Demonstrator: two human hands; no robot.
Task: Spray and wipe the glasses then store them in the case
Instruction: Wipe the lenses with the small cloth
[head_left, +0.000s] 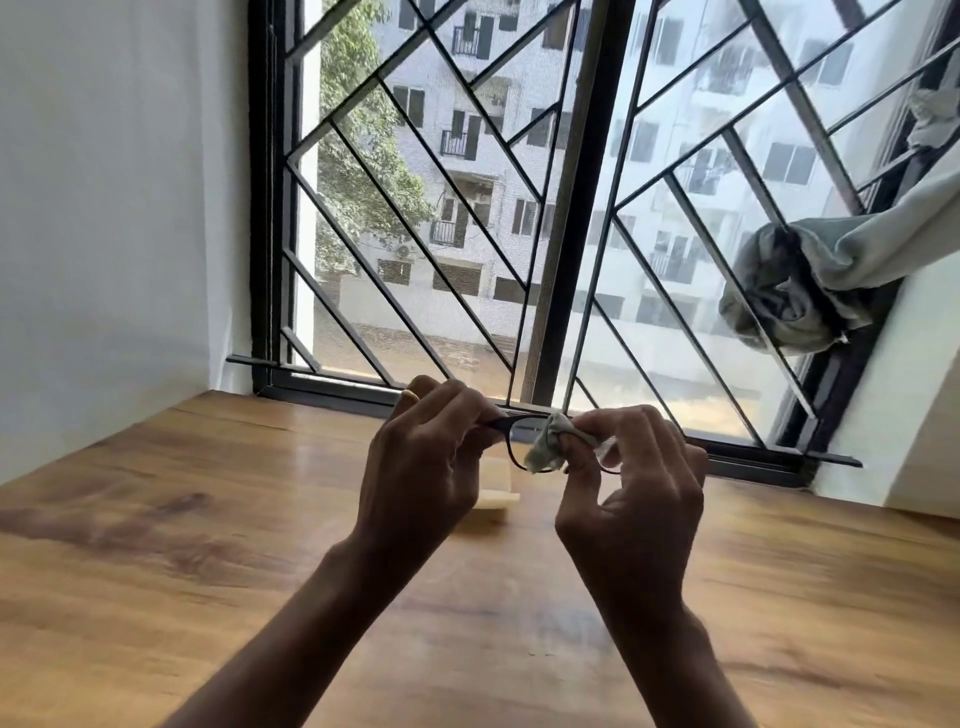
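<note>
Right hand: fingers pinched tight on the cloth, pressing it against a lens of the glasses. Left hand is clamped on the frame's other end. Both are raised above the tabletop, with a pale yellow object lying just behind the left hand.

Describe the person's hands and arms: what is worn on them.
Both forearms are bare, with no sleeves showing. Neither wrist carries a watch or bracelet. The left hand shows a yellow band, probably a ring; the right hand wears nothing visible.
</note>
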